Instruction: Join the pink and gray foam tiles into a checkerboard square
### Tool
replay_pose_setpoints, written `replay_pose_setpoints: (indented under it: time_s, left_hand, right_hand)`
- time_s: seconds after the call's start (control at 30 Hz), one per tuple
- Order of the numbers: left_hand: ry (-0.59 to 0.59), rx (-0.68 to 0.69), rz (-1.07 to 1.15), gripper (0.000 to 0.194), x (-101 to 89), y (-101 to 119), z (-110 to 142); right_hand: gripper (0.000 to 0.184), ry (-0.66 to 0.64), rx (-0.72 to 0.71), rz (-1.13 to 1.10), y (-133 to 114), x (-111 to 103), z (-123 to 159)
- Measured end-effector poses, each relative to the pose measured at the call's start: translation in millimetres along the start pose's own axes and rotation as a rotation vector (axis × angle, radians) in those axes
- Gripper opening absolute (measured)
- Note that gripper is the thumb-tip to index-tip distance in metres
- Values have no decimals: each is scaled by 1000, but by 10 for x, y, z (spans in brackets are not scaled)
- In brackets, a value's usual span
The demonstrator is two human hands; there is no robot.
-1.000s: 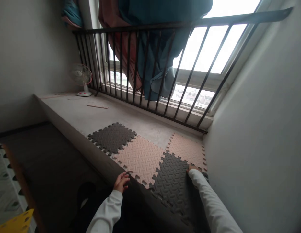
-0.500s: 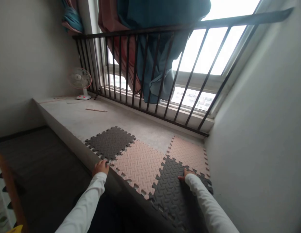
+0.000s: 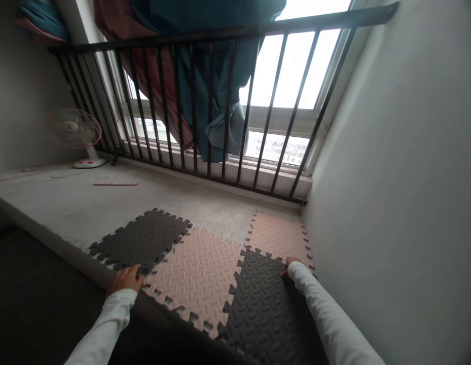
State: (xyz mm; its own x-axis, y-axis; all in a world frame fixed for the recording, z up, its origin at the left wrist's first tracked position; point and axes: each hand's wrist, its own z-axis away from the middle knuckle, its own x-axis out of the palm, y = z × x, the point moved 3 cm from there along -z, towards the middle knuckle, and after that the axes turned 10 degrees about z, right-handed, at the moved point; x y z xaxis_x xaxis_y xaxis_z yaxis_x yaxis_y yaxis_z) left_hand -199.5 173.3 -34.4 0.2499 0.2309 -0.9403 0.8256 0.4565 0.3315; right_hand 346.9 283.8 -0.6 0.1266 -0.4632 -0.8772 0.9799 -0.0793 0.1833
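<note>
Left hand (image 3: 124,281), right hand (image 3: 294,263) on foam mats (image 3: 197,274), iron railing (image 3: 220,35), electric fan (image 3: 73,129)

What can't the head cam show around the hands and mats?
Right hand: white sleeve hides most of it; grip unclear.
Left hand: covers the near edge of the dark foam tile; grip unclear.
Lower dark foam tile: near end cut off by the bottom edge.
Teal cloth: top cut off by the top edge.
Buildings outside: too small, partly behind railing bars.
</note>
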Motion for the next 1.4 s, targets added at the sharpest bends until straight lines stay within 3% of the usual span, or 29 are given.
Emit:
replay_pose_setpoints:
  time_s: [0.13,0.3,0.37,0.5,0.63,0.9,1.07,1.4]
  left_hand:
    - [108,-126,256,44,-155,350,-323]
    - [102,-98,589,38,-222,1286,-575]
    - [94,-31,685,36,-126,1719,-544]
    - [-36,128,725,33,237,2505,-353]
    - [-133,189,694,30,575,3001,-164]
    - [-247,217,643,33,882,3364,81]
    - [-282,224,609,33,964,3414,163]
    - [-415,254,321,35,1068,3501,269]
  right_hand:
    - [74,2,-42,28,-56,-7,-67]
    - [79,-28,10,10,-59,3,-54]
    - [78,-38,35,-1,-57,4,-48]
    - [78,-57,39,-9,-68,-2,-48]
    - [77,-41,90,-26,-75,-16,-23]
    - [77,-82,105,-20,-100,-39,-8]
    - [80,-106,92,-12,-104,-31,-36]
    - [86,-142,74,24,-139,-110,23]
